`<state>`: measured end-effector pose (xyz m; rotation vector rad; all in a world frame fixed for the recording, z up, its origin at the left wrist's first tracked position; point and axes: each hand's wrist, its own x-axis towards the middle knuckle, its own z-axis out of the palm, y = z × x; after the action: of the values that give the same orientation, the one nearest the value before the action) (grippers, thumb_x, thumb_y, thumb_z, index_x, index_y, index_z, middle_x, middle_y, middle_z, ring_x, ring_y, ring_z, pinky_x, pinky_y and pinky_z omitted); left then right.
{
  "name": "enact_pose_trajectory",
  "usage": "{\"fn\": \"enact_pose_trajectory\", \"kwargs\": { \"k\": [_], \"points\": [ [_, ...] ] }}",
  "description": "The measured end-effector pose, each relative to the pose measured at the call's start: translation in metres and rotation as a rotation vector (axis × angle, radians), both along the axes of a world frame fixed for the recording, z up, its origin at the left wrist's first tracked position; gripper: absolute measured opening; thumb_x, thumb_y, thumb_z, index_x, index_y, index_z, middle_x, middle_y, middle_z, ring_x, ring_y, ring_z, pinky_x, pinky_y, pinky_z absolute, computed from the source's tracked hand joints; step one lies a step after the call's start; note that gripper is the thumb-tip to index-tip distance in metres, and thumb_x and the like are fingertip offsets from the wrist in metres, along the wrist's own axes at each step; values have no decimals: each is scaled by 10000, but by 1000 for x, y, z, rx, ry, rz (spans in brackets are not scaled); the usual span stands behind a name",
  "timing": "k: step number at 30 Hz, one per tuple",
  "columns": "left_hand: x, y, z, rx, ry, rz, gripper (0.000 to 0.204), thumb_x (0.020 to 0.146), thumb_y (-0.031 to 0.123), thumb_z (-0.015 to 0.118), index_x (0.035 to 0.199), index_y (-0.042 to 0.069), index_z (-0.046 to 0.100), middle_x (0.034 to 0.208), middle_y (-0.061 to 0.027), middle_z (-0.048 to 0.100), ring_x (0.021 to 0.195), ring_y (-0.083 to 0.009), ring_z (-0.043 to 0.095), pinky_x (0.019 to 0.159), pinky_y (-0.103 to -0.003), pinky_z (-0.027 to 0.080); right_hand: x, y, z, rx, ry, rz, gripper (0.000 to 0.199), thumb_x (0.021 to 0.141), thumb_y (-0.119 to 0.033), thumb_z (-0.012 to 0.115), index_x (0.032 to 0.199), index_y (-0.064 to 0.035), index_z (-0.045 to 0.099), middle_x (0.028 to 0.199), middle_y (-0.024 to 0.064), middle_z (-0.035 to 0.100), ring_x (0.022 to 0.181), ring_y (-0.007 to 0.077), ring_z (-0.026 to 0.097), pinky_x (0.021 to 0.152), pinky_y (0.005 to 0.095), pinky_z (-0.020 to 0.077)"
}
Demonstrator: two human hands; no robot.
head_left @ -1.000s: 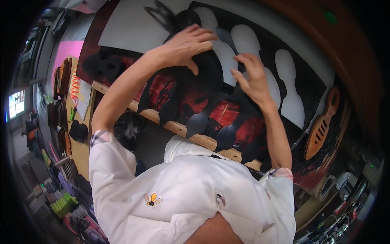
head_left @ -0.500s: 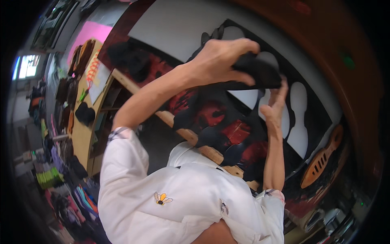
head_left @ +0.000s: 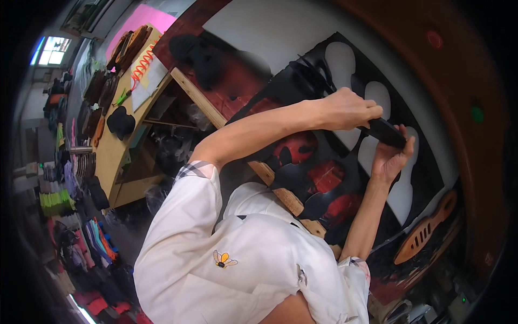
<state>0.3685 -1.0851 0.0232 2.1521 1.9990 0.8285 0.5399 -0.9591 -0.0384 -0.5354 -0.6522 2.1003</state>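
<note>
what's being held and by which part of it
A black elongated piece, material unclear: the left hand grips its left part, the right hand its right end.

The person's left arm bent at the elbow, its forearm slanting upward and across to the right. The left hand was closed, knuckles up, fingers curled and pointing right. The right forearm rose steeply, leaning slightly right. The right hand, just beside the left, was raised with its fingers apparently bent, though partly hidden.
</note>
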Motion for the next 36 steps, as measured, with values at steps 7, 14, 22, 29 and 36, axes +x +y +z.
{"fn": "enact_pose_trajectory", "kwargs": {
  "k": [7,14,22,29,36],
  "points": [
    [-80,-112,49,843,-878,559,207,886,171,769,941,29,629,950,-28,698,883,-102,636,711,-260,519,-4,22,13,647,-582,-105,574,970,-476,590,1270,12,560,1261,165,599,1174,265,581,1102,396,373],
    [-293,-272,-20,1392,-1313,1198,582,819,126,822,1240,-103,491,1090,-198,648,963,-269,669,862,-446,581,35,93,-2,1392,-1355,-291,522,882,-298,748,1241,44,581,1325,216,556,1255,343,501,1089,443,361],
    [-330,-294,-156,471,-647,2185,808,719,217,764,1335,-75,328,1383,-363,351,1331,-500,348,1115,-518,328,128,158,-1,1505,-1604,-190,630,876,-441,725,1260,40,592,1373,245,543,1281,367,513,1073,450,395],
    [-292,-243,-126,711,539,1772,690,649,192,745,1243,27,436,1235,-238,470,1185,-425,421,961,-580,361,136,157,8,1361,-1887,-241,654,763,-540,799,1019,44,654,1032,214,653,985,359,614,879,424,475],
    [-188,-69,-75,482,-31,551,612,894,279,732,1377,5,473,1317,-194,534,1239,-340,500,1072,-452,356,118,84,96,1751,-1874,-255,542,747,-528,792,840,-23,619,710,142,605,656,253,638,581,350,492]
  ]
}}
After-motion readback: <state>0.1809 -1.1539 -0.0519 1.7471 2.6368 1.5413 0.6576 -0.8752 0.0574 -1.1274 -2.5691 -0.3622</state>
